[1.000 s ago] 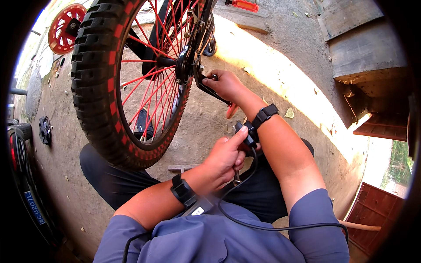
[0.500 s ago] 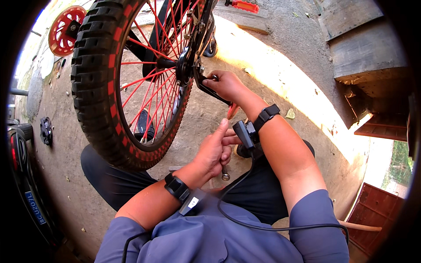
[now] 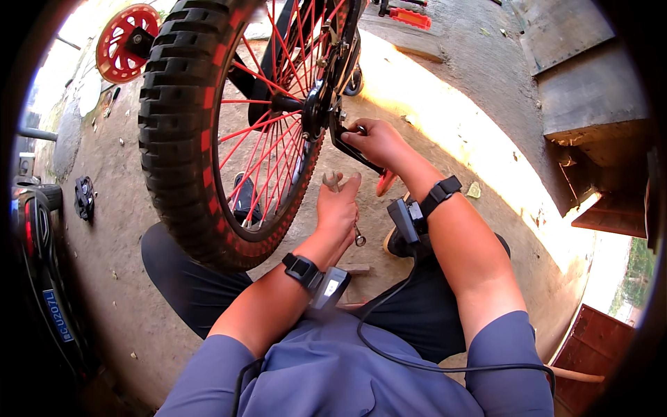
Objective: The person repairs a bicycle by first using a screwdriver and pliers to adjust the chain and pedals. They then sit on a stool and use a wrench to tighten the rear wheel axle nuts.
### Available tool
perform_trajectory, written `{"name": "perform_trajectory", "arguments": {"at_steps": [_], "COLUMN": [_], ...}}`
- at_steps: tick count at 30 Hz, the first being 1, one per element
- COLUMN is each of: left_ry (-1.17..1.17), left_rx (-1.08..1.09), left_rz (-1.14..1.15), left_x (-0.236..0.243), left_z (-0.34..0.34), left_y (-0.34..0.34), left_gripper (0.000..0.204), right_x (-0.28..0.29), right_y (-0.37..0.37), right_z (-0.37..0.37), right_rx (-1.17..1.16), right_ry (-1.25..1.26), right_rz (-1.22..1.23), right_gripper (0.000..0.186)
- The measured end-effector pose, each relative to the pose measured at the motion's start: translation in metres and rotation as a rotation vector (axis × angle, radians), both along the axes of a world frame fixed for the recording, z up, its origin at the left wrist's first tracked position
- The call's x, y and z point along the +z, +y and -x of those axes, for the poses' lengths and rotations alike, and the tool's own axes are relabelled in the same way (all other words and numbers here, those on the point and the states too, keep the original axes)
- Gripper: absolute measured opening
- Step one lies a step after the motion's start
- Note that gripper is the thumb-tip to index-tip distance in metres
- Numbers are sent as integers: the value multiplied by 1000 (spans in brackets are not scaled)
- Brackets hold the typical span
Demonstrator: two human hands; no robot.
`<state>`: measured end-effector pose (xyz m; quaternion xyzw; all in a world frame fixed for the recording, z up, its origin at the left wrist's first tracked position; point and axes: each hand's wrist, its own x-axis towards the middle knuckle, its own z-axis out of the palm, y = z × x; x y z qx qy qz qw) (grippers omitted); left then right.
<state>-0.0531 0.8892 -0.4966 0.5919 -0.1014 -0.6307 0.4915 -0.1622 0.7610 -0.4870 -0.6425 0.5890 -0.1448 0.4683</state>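
My left hand [image 3: 338,208] is closed around a metal combination wrench [image 3: 360,240]. Its open jaw sticks out above the thumb and its ring end below the fist. In front of me stands a bicycle wheel [image 3: 174,132] with a knobby black tyre, red spokes and red patches on the sidewall. Beside its hub [image 3: 314,111], a black angled bar like a kickstand [image 3: 356,154] runs down to an orange-red tip [image 3: 385,183]. My right hand [image 3: 381,142] pinches this bar near its upper part; a small dark piece shows at the fingertips, too small to name.
A red wheel [image 3: 127,43] stands at the far left, and a red pedal [image 3: 410,18] shows at the top. A black object [image 3: 85,198] lies on the ground at left, near a dark vehicle [image 3: 52,278]. Concrete blocks [image 3: 590,90] stand at right. A cable [image 3: 445,369] crosses my lap.
My left hand has turned and risen slightly, bringing the wrench's open jaw into sight. The right hand stays at the black bar. The whole view has shifted a little.
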Motion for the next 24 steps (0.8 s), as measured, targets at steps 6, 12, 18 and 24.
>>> {"name": "perform_trajectory", "arguments": {"at_steps": [6,12,18,24], "left_ry": [62,-46,-79,186], "left_rx": [14,56,157,53], "left_rz": [144,229,110,34], "left_x": [-7,-41,-37,-19], "left_z": [-4,-7,1,1], "left_y": [-27,-41,-42,-50], "left_gripper": [40,30,26,23], "right_x": [-12,14,22,19], "right_y": [1,6,6,6], "right_z": [5,-15,-8,-1], "right_rx": [61,83,91,52], "right_ry": [-51,75,147,114], "right_rz": [-9,-25,-27,-26], "right_gripper": [49,53,49,45]}}
